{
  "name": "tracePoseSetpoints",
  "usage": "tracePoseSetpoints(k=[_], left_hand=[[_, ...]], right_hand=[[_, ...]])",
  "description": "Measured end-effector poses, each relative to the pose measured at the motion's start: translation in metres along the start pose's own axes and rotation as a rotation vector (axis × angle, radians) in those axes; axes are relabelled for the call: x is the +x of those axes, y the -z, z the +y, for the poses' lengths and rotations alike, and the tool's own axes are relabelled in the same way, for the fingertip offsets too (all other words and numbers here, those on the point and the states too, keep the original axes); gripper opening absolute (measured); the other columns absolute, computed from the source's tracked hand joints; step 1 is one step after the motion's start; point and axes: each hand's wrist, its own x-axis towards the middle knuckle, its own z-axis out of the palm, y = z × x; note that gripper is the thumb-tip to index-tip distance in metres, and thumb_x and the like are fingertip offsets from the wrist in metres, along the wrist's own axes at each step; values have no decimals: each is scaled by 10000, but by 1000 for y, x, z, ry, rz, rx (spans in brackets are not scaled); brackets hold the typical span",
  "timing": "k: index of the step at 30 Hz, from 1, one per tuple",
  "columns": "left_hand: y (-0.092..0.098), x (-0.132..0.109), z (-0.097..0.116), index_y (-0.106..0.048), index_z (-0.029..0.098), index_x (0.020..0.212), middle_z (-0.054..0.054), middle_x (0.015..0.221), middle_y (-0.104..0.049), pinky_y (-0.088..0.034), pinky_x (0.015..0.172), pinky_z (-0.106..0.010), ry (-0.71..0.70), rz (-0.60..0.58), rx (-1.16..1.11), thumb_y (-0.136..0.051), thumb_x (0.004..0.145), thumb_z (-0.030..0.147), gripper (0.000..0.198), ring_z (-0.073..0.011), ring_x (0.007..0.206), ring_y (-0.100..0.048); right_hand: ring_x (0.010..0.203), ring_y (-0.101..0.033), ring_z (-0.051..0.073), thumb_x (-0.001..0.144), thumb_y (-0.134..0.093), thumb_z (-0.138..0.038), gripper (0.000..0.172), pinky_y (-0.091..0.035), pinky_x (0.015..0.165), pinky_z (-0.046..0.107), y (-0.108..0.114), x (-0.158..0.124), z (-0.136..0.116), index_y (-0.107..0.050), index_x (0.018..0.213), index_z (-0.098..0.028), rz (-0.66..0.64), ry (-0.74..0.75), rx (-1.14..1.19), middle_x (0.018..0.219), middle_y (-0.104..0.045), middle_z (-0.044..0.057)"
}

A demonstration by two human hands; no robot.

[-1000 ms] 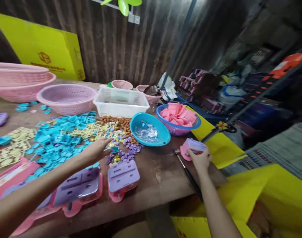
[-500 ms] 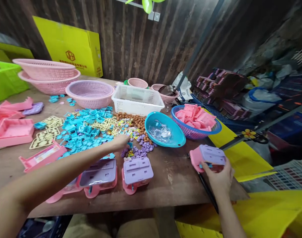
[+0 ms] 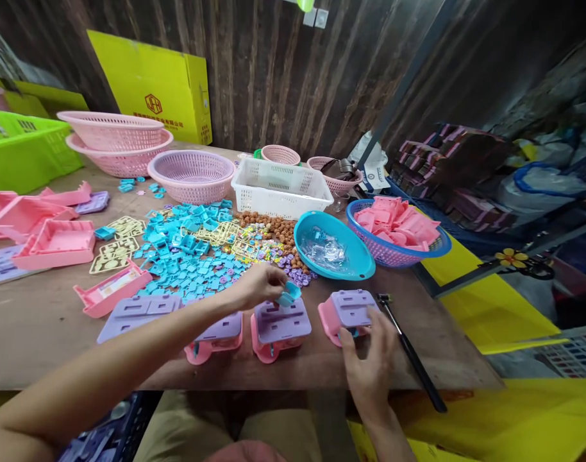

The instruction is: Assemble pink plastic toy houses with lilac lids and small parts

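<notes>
My left hand (image 3: 260, 286) pinches a small blue plastic piece (image 3: 289, 294) above a toy box with a purple lid (image 3: 282, 321) and pink base. To the right, my right hand (image 3: 370, 353) has thumb and fingers spread beside another pink-and-purple toy box (image 3: 353, 309), which stands on the table. Whether the fingertips touch that box I cannot tell. Two more purple-lidded boxes stand in the row to the left, partly hidden behind my left forearm. Beyond my left hand lies a heap of blue plastic pieces (image 3: 192, 269).
A hammer (image 3: 413, 359) with a black handle lies right of my right hand. Behind stand a blue bowl (image 3: 365, 266) of clear parts, a basket (image 3: 440, 247) of pink parts and a white basket (image 3: 278, 199). Pink housings (image 3: 62, 240) lie at the left.
My right hand has brought its toy box leftward and down onto the table, and its fingers have loosened. My left hand has moved from the loose parts towards me with a blue piece.
</notes>
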Motion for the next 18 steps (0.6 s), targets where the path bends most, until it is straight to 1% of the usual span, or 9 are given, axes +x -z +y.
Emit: tracePoseSetpoints(k=[1, 3, 5, 7, 10, 12, 13, 15, 18], left_hand=[[-9, -5, 2, -583, 130, 629, 19, 532, -594, -458, 484, -197, 6, -30, -143, -515, 672, 93, 89, -114, 496, -592], [-26, -13, 6, -529, 145, 626, 30, 524, -574, -444, 456, -193, 3, -58, -265, -563, 657, 133, 48, -103, 468, -561], [-36, -20, 9, -504, 156, 645, 29, 540, -568, -435, 456, -199, -10, -40, -283, -598, 649, 175, 96, -104, 477, -541], [-40, -29, 9, -528, 156, 687, 6, 601, -588, -467, 515, -233, -53, -5, -228, -581, 692, 222, 85, -127, 546, -560], [-36, -47, -1, -587, 161, 946, -88, 967, -621, -499, 807, -368, -222, 122, 68, -523, 762, 224, 206, -220, 910, -594], [-34, -60, -13, -518, 176, 1163, -148, 1275, -462, -378, 996, -474, -303, 164, 337, -561, 733, 174, 432, -300, 1208, -429], [-34, -64, -20, -469, 173, 1235, -171, 1352, -370, -315, 1036, -517, -298, 142, 453, -580, 709, 138, 539, -337, 1284, -332], [-37, -69, -30, -409, 148, 1309, -207, 1376, -306, -263, 1046, -566, -224, 75, 610, -580, 689, 72, 647, -390, 1319, -255], [-45, -65, -31, -372, 150, 1348, -201, 1293, -363, -329, 1004, -538, -145, 53, 642, -577, 716, 69, 669, -386, 1253, -351]], right_hand=[[1118, -502, 273, 872, -514, -399, 495, -453, 901, 449, -1, 2, -15, -411, 1320, -215, -79, 25, 79, 1218, -498, 144], [1049, -549, 234, 882, -502, -388, 410, -489, 855, 386, -7, 4, -43, -468, 1255, -221, -220, 28, 226, 1149, -556, 112], [1026, -565, 219, 874, -515, -383, 332, -496, 844, 355, -12, 4, -62, -527, 1160, -214, -257, -35, 332, 1103, -586, 95], [995, -589, 208, 870, -521, -371, 291, -501, 837, 336, -14, 2, -70, -552, 1108, -208, -275, -161, 424, 1057, -617, 81], [960, -622, 217, 842, -553, -414, 405, -504, 848, 349, -9, -6, -62, -541, 1176, -185, -335, -417, 516, 1042, -661, 86], [953, -628, 236, 803, -584, -466, 472, -506, 854, 370, -3, -15, -51, -575, 1164, -162, -379, -532, 540, 1040, -673, 98], [950, -628, 245, 782, -594, -494, 494, -516, 837, 375, -1, -19, -46, -601, 1139, -153, -400, -564, 544, 1057, -669, 107], [914, -633, 251, 757, -592, -539, 535, -544, 762, 368, 2, -28, -38, -633, 1116, -144, -438, -608, 539, 1136, -638, 128], [809, -648, 212, 786, -539, -553, 576, -556, 698, 350, 5, -37, -34, -598, 1191, -147, -447, -638, 504, 1260, -559, 148]])
